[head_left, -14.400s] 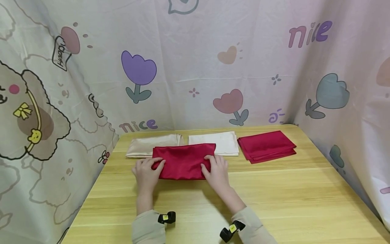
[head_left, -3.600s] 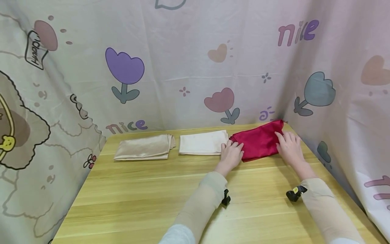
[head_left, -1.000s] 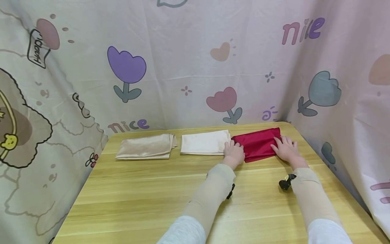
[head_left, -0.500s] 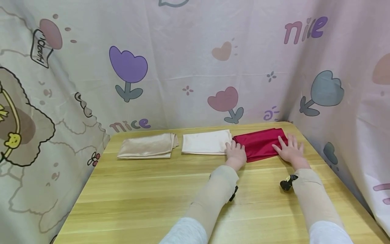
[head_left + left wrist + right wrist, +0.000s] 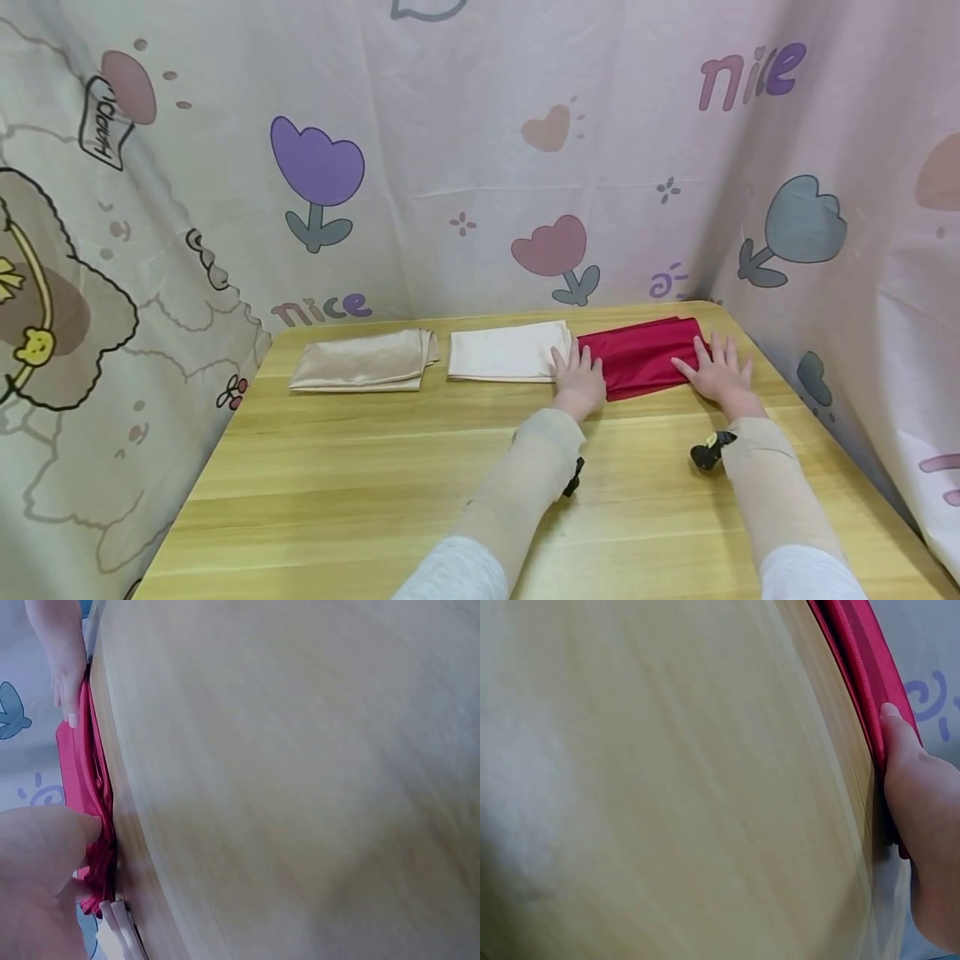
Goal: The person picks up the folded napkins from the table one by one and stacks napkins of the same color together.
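Red folded cloth point(image 5: 642, 356) is lain at the far right corner of the wooden surface point(image 5: 375, 483), just right of the cream cloth point(image 5: 506, 352). Its left end is pressed by the left hand point(image 5: 579, 381), its right end by the right hand point(image 5: 717, 372), fingers straight and spread. Left of the cream cloth, a beige cloth point(image 5: 363, 360) is seen.

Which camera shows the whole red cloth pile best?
The head camera: the red cloth pile lies whole on the table, a hand at each end. Both wrist cameras show only its stacked edges from the side.
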`<state>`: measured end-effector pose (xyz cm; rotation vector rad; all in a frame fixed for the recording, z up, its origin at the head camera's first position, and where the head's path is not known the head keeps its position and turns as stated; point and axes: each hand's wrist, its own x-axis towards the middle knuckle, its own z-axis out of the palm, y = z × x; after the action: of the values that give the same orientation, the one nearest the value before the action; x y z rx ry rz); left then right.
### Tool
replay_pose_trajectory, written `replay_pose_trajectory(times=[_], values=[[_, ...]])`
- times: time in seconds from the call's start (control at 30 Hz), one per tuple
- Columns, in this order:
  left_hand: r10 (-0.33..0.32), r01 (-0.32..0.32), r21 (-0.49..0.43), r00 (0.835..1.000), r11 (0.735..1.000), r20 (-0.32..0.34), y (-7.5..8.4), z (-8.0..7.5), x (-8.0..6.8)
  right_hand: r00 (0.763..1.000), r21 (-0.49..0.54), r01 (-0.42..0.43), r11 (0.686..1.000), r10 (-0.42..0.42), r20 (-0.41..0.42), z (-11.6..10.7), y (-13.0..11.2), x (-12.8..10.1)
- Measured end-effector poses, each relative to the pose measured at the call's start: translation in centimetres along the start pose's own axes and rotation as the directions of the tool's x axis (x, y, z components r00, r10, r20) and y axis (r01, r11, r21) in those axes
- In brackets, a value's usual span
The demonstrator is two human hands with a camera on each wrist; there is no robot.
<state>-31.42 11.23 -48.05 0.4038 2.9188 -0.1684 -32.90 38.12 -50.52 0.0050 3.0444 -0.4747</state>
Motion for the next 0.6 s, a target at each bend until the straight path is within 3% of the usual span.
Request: replay_pose_trajectory(times=[0.23,0.6], values=[[0.018,-0.014,-0.121,1.000,0.992,0.026,-1.0,0.0,-1.1,1.000,-0.002,0.021,1.000,-0.021,-0.004,0.2,0.5,-0.4],[0.052,-0.044,-0.180,0.998,0.983,0.041,-1.9,-0.2,-1.6,0.996,-0.003,0.030,1.000,-0.030,-0.085,-0.6,1.6,-1.5]])
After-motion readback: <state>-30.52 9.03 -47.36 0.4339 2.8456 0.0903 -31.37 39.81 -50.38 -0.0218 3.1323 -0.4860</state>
